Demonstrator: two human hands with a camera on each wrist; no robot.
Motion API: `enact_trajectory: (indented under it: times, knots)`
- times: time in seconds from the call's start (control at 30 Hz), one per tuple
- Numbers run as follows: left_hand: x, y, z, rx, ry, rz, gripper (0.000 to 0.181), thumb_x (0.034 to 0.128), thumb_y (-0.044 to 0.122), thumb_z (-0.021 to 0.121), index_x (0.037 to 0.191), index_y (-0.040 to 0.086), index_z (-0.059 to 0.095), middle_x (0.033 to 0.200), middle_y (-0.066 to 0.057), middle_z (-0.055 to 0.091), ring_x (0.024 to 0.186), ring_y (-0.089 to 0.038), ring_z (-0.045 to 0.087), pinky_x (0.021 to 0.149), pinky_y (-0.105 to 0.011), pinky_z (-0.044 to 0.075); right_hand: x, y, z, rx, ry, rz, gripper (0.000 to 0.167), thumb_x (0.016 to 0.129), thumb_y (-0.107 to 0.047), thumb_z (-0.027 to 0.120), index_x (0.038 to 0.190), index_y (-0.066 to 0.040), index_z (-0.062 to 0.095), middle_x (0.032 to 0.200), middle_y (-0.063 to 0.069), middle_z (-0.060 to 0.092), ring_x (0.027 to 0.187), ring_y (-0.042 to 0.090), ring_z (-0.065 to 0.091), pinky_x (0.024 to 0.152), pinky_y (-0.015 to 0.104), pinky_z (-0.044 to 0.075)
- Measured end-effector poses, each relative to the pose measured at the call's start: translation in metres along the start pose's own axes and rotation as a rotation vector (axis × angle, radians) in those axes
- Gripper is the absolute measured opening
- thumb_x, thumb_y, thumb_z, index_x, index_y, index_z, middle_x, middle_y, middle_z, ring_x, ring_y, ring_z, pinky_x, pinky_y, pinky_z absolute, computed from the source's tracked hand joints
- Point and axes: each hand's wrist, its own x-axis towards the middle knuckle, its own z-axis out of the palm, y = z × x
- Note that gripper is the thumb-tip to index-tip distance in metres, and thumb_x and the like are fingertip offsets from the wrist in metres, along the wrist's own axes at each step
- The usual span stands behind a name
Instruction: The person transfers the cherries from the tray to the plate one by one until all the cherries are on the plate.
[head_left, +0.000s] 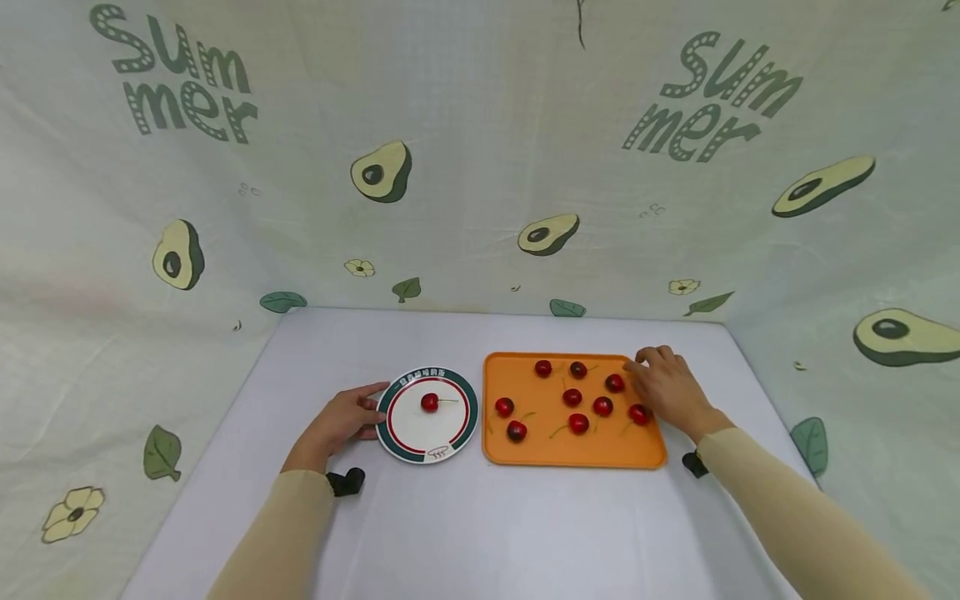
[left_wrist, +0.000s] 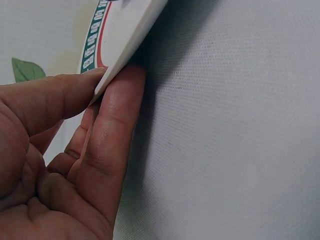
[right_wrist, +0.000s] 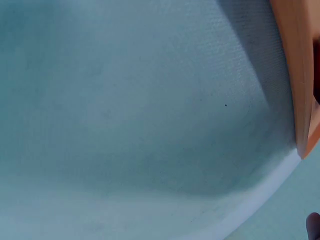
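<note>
My left hand (head_left: 347, 419) pinches the left rim of a round white plate (head_left: 412, 425) with a green and red border, thumb on top and fingers beneath. In the left wrist view the plate (left_wrist: 125, 37) is tilted, its near edge raised off the cloth. One red cherry (head_left: 430, 402) with a stem lies on it. My right hand (head_left: 667, 390) is over the right edge of an orange tray (head_left: 547, 454), fingers loosely bent, with no held thing visible. Several cherries (head_left: 578, 423) are spread in the tray; one cherry (head_left: 639, 414) is just beside this hand. The right wrist view shows only a fingertip (right_wrist: 313, 226).
Plate and tray stand side by side on a white-covered table (head_left: 450, 533), a narrow gap between them. Behind hangs a pale curtain (head_left: 465, 167) printed with avocados and leaves. The tray's outer wall (right_wrist: 295, 75) borders the right wrist view.
</note>
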Motion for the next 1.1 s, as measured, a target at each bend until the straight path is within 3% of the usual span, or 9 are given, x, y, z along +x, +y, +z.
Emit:
enact_trajectory:
  times: [0.27,0.8,1.1]
  knots:
    - [-0.002,0.001,-0.001,0.0,0.013,-0.021,0.068,0.0958,0.001,0.073,0.157,0.02,0.052,0.118,-0.015,0.055,0.086,-0.021,0.064,0.076,-0.03,0.064,0.008,-0.001,0.008,-0.015,0.002,-0.002,0.024,0.095,-0.011,0.077,0.119,-0.006,0.076,0.121,0.02,0.059,0.115,0.041,0.05,0.097,0.057,0.051]
    - [0.0,0.0,-0.002,-0.023,-0.014,0.02,0.069,0.095,-0.001,0.073,0.158,0.017,0.051,0.116,-0.015,0.056,0.086,-0.02,0.066,0.076,-0.032,0.065,0.008,0.004,0.015,-0.017,0.006,0.002,0.016,0.097,-0.016,0.077,0.11,-0.006,0.077,0.115,0.016,0.059,0.112,0.038,0.05,0.097,0.055,0.05]
    - [0.0,-0.002,-0.001,-0.026,0.001,0.018,0.069,0.0951,-0.002,0.072,0.157,0.018,0.052,0.116,-0.015,0.057,0.086,-0.02,0.066,0.076,-0.032,0.065,0.009,0.003,0.015,-0.035,0.015,-0.008,0.018,0.098,-0.02,0.076,0.11,-0.006,0.077,0.111,0.015,0.059,0.109,0.036,0.05,0.094,0.051,0.049]
